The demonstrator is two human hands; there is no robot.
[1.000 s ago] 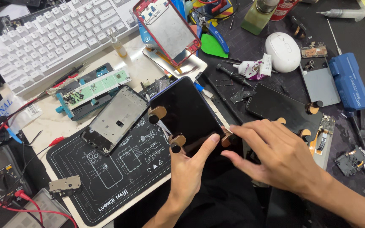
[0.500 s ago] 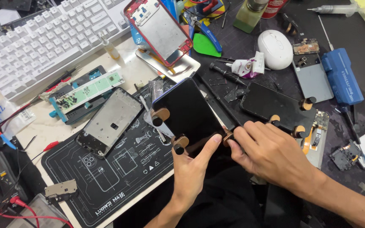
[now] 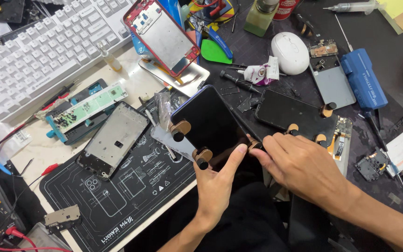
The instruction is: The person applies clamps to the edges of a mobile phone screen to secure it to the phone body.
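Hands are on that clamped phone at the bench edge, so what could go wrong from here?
1. The phone sits partly over the mat's front edge, propped by the left hand; it might slip toward the lap.
2. The right hand works at a clamp on the phone's edge; a slip could shift the screen or knock off the other clamps.
3. The right forearm lies close to the second clamped phone and could nudge it.
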